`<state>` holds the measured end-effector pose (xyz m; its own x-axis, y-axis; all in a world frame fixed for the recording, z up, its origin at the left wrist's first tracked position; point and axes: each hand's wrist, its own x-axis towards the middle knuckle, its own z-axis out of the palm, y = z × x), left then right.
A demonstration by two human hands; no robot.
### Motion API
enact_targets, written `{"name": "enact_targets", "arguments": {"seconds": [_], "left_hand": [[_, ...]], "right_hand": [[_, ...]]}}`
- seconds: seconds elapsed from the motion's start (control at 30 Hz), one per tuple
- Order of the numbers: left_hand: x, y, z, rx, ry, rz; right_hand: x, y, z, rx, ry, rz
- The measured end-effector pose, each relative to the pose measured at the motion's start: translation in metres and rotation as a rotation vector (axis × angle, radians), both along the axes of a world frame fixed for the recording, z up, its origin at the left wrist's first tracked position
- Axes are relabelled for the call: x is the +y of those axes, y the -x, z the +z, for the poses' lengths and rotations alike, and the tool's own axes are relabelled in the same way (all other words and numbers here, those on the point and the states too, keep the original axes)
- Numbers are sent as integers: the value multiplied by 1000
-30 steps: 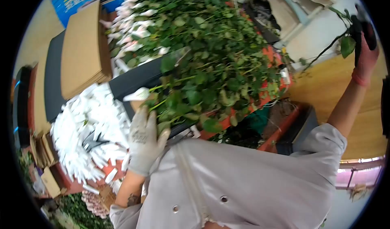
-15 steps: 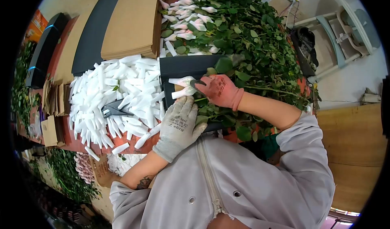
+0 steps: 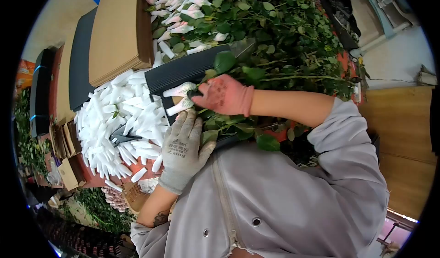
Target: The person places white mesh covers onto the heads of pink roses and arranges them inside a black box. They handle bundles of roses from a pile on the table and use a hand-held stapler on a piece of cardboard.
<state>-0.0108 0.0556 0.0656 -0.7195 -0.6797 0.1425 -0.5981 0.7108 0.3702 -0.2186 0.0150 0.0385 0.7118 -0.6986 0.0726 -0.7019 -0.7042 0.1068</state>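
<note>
My left hand (image 3: 181,152), in a whitish-grey printed glove, lies flat with its fingers stretched out. Its fingertips are just below the lower netted rose (image 3: 180,106). My right hand (image 3: 223,95), in a red glove with dark fingertips, is closed at the base of the upper rose (image 3: 179,90), whose head sits in a white foam net. Its fingertips partly cover the spot where flower meets stem. Beneath both roses is a dark corrugated sheet (image 3: 176,74), and green leaves and stems run out to the right under my right wrist.
White foam sleeves (image 3: 121,120) are heaped to the left, with a dark tool (image 3: 124,136) among them. Behind stands a stack of brown cardboard (image 3: 114,33). Several netted roses (image 3: 185,13) lie at the back, their leafy stems (image 3: 279,43) spreading right.
The camera view has tilted and shifted, so the table sits differently in the picture. Both hands keep nearly the same places by the two roses.
</note>
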Motion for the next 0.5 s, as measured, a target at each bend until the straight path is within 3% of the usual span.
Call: {"name": "enact_targets", "arguments": {"seconds": [0.03, 0.07, 0.13, 0.2, 0.23, 0.3, 0.5], "left_hand": [[0, -1, 0, -12, 2, -4], [-1, 0, 3, -16, 2, 1], [-6, -5, 2, -33, -7, -13], [-22, -18, -9, 263, -154, -4], [-33, -22, -10, 279, -13, 78], [-52, -26, -12, 204, 17, 178], [-73, -27, -39, 185, -16, 156]], "right_hand": [[-2, 2, -1, -83, 70, 23], [-3, -2, -2, 48, -30, 33], [-1, -7, 2, 69, -75, 19], [-3, -6, 10, 131, -144, 31], [-4, -4, 6, 125, -140, 24], [-4, -1, -3, 69, -114, -7], [2, -7, -1, 107, -172, -161]]}}
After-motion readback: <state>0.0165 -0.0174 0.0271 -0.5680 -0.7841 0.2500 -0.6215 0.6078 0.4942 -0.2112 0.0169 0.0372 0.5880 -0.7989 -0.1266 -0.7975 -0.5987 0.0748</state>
